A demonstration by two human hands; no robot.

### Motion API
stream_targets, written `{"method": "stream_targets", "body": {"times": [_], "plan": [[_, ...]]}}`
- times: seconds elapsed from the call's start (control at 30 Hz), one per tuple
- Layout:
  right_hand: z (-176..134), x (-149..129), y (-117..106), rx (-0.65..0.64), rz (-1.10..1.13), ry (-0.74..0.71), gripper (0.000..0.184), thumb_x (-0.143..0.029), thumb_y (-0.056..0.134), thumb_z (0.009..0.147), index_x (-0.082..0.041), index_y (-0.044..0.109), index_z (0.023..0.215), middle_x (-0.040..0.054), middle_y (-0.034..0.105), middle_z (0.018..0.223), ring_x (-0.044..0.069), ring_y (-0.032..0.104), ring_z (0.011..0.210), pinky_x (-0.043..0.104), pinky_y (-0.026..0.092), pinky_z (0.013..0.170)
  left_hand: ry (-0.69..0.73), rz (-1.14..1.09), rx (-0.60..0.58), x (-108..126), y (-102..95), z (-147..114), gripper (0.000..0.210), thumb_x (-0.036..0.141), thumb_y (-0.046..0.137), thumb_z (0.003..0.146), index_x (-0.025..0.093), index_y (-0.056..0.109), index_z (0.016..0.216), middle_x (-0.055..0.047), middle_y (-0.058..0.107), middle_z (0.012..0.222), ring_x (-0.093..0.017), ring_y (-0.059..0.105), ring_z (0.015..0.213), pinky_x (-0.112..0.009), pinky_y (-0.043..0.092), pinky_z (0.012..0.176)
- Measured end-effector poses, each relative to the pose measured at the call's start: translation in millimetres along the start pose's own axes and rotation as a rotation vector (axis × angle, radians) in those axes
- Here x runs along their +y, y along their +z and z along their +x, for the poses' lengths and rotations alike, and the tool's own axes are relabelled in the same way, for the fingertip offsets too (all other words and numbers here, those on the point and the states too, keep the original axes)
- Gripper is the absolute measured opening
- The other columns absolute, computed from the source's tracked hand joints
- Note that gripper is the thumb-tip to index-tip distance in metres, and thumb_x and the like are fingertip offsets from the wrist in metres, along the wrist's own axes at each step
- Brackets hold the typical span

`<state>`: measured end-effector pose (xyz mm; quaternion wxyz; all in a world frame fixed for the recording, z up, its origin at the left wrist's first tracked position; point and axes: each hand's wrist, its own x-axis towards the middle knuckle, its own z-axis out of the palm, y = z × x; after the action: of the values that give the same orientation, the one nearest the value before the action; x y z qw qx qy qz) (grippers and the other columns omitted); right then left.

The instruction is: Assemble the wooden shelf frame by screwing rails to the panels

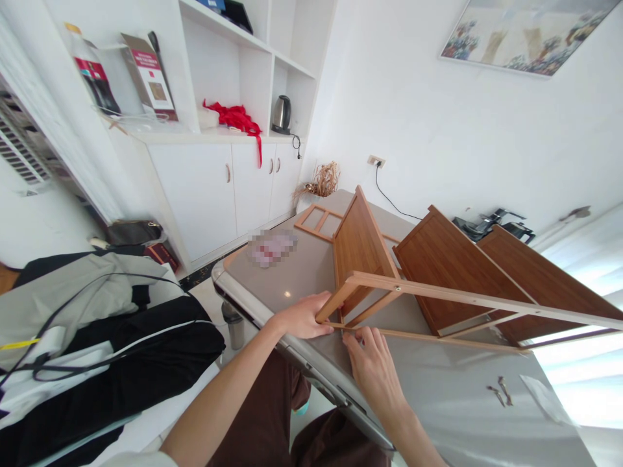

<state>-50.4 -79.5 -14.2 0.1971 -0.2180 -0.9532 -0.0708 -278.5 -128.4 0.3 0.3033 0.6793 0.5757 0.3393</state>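
A wooden shelf rack (452,291) lies on its side on a grey table (311,266), its brown shelf boards (363,243) standing on edge between slim side rails. My left hand (307,316) is closed around the near end of the frame, by the corner where the short end bar meets the lower rail (413,335). Just to the right, my right hand (370,353) has its thumb and fingers pinched together at the lower rail, close to the first board. Whatever sits between those fingertips is too small or hidden to make out.
Small metal hardware (503,390) and a clear plastic bag (542,397) lie at the table's right. A ladder-like wooden frame (318,222) and a blurred packet (271,248) are on the far left part. Clothes and cables (111,350) cover a surface to the left.
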Motion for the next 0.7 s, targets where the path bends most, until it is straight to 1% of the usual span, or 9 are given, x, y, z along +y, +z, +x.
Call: {"method": "stream_targets", "body": {"times": [0.37,0.53,0.6,0.7], "plan": [[2.2,-5.1,0.2,0.005,-0.013,0.024,0.018,-0.012,0.048,0.096,-0.020,0.064,0.097,0.0074,0.054,0.088,0.022,0.048,0.085,0.037,0.042,0.077,-0.006,0.001,0.007,-0.1,0.5,-0.3,0.048,0.027,0.070,0.078,0.027,0.055,0.123,-0.003,0.062,0.123,-0.024,0.063,0.113,-0.031,0.050,0.092],[6.1,-5.9,-2.0,0.012,0.047,0.057,0.018,-0.013,0.047,0.097,-0.021,0.063,0.093,0.0066,0.054,0.089,0.021,0.048,0.083,0.035,0.042,0.075,-0.013,-0.004,0.013,-1.7,1.4,-0.2,0.050,0.027,0.071,0.078,0.028,0.055,0.125,-0.002,0.062,0.124,-0.023,0.063,0.112,-0.031,0.050,0.093],[7.3,-4.1,-2.8,0.000,0.056,0.041,0.019,-0.013,0.047,0.097,-0.021,0.063,0.093,0.0067,0.055,0.091,0.021,0.049,0.084,0.035,0.042,0.076,-0.006,-0.007,0.016,-2.2,1.3,-0.1,0.051,0.028,0.071,0.077,0.028,0.054,0.125,-0.002,0.062,0.124,-0.023,0.063,0.112,-0.032,0.050,0.093],[7.7,-0.8,-3.3,-0.013,0.014,0.005,0.018,-0.012,0.048,0.096,-0.021,0.063,0.093,0.0076,0.055,0.094,0.022,0.049,0.085,0.037,0.042,0.077,0.001,-0.010,0.012,-2.4,0.8,0.0,0.050,0.028,0.071,0.077,0.028,0.054,0.125,-0.003,0.063,0.123,-0.024,0.063,0.113,-0.031,0.050,0.093]]}}
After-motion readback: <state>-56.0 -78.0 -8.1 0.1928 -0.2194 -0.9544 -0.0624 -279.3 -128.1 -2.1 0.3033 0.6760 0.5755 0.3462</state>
